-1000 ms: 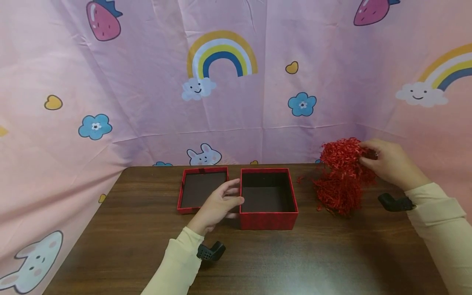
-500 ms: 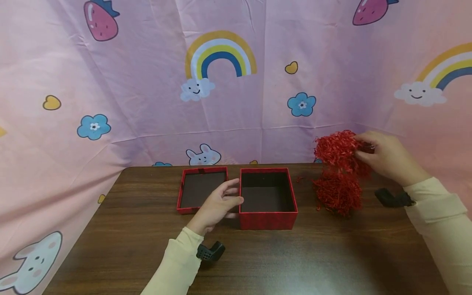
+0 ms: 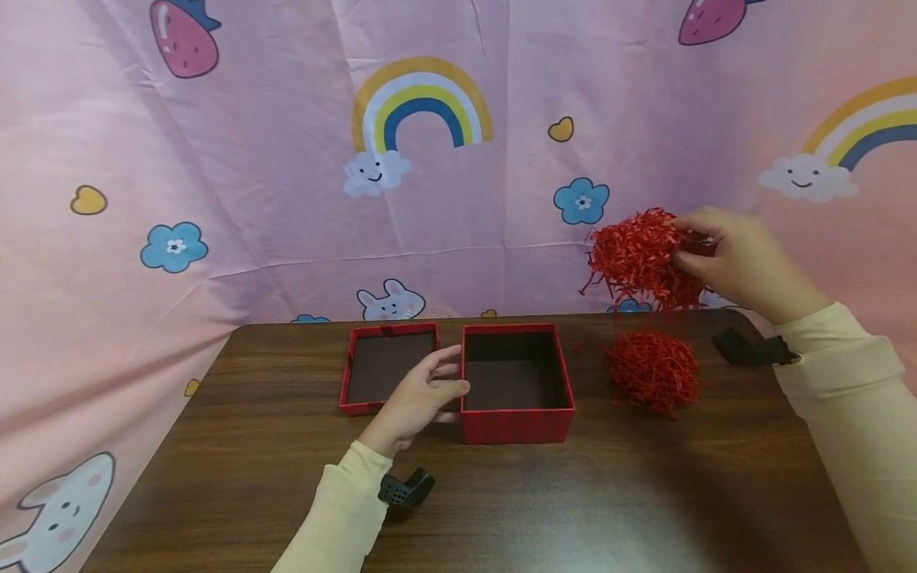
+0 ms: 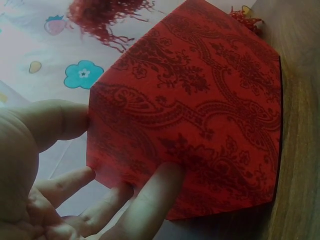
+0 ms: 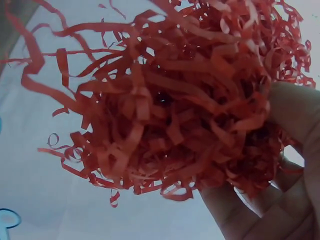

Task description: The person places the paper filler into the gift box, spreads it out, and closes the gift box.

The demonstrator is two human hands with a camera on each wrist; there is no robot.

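A clump of red shredded paper (image 3: 637, 255) hangs in the air at the right, pinched between the thumb and fingers of my right hand (image 3: 741, 259). In the right wrist view its curly strips (image 5: 170, 115) fill most of the picture. Below it, a second pile of red shreds (image 3: 653, 370) lies on the table. My left hand (image 3: 423, 398) touches the left side of an open red box (image 3: 519, 426) with a dark, bare inside. Close up, the left wrist view shows straight fingers (image 4: 155, 200) against the box's patterned wall (image 4: 200, 110).
A shallow red box lid (image 3: 351, 374) lies upturned left of the box, partly behind my left hand. A few stray shreds (image 3: 579, 348) sit between box and pile. A printed cloth (image 3: 444, 239) hangs behind the wooden table (image 3: 251, 477).
My right hand has risen with its clump of shredded paper, which has come apart from the pile on the table. The left hand has stayed at the box.
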